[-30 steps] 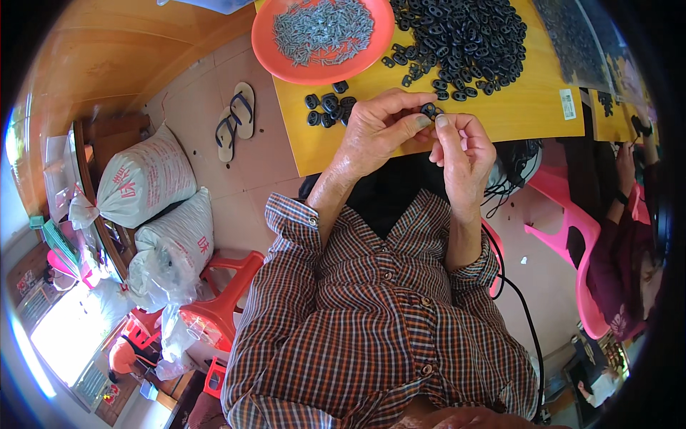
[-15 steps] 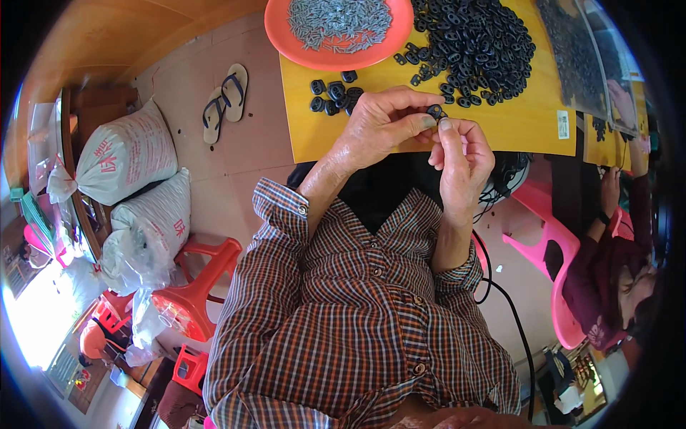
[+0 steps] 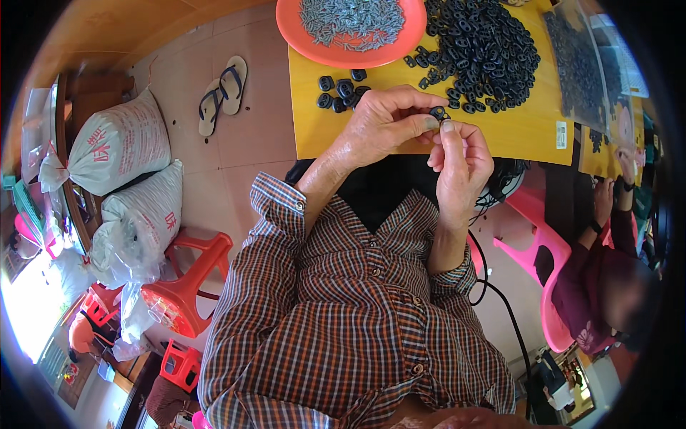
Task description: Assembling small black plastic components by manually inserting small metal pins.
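Between my fingertips, just above the near part of the yellow table (image 3: pixel 529 136), is a small black plastic cord-lock piece (image 3: pixel 437 112) with holes in it. My left hand (image 3: pixel 389 123) pinches it between thumb and forefinger. From the other side my right hand (image 3: pixel 463 151) is closed, thumb and finger pressed at the piece's lower end; whether a second small part is in that pinch is hidden. Several finished-looking black cord locks (image 3: pixel 344 89) lie loose beside my left hand. Beyond my right hand spreads a big heap of black pieces (image 3: pixel 489 53).
An orange-red plate (image 3: pixel 312 52) at the far side holds many thin grey metal springs (image 3: pixel 351 23). Clear plastic bags of black parts (image 3: pixel 579 64) lie at the right. Another person (image 3: pixel 597 286) works there beside a pink chair (image 3: pixel 539 250). White sacks (image 3: pixel 121 143) and flip-flops (image 3: pixel 232 86) are leftward.
My hands keep almost the same pinch, and the black piece has tilted slightly. The whole view has shifted a little, with the plate and table sitting farther right and higher.
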Tool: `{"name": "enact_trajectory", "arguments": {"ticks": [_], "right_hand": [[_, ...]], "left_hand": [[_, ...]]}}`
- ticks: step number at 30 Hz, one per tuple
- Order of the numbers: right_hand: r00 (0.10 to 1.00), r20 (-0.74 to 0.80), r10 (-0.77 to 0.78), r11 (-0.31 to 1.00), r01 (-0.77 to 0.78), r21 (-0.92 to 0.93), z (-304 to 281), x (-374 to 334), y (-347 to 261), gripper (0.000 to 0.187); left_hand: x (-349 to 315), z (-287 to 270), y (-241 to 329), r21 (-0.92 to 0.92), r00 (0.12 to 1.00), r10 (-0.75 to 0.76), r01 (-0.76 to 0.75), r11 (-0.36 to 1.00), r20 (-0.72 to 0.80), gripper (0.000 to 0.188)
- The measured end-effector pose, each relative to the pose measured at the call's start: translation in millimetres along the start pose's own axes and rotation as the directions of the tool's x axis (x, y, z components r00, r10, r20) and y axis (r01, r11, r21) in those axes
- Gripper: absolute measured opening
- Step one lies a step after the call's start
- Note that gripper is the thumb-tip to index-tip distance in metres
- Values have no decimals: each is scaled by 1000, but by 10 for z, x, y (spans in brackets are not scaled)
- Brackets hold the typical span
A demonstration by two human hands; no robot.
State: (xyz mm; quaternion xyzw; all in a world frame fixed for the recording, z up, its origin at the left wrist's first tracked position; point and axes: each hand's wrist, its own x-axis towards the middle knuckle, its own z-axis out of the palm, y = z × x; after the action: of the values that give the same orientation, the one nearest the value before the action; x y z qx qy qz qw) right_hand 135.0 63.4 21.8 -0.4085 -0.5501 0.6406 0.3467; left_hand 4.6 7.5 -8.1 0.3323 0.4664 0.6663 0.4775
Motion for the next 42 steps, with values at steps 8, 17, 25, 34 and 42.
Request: {"name": "enact_trajectory", "arguments": {"ticks": [8,17,25,34,42], "right_hand": [[999,10,-37,999,37,7,30,-3,19,13],[999,44,22,998,-25,66,-35,28,15,12],[996,88,33,991,-44,129,-83,50,32,13],[966,244,87,942,-160,297,-209,169,105,12],[949,306,76,940,-170,294,-250,200,135,13]], "left_hand": [[-11,-20,2,-27,1000,-3,3,1000,11,28],[-14,6,24,-28,1000,-6,7,1000,10,27],[-24,-10,35,-28,1000,-14,15,1000,14,28],[-39,-38,10,-92,999,-10,14,996,48,27],[-43,-35,17,-45,997,-65,67,997,41,27]]}}
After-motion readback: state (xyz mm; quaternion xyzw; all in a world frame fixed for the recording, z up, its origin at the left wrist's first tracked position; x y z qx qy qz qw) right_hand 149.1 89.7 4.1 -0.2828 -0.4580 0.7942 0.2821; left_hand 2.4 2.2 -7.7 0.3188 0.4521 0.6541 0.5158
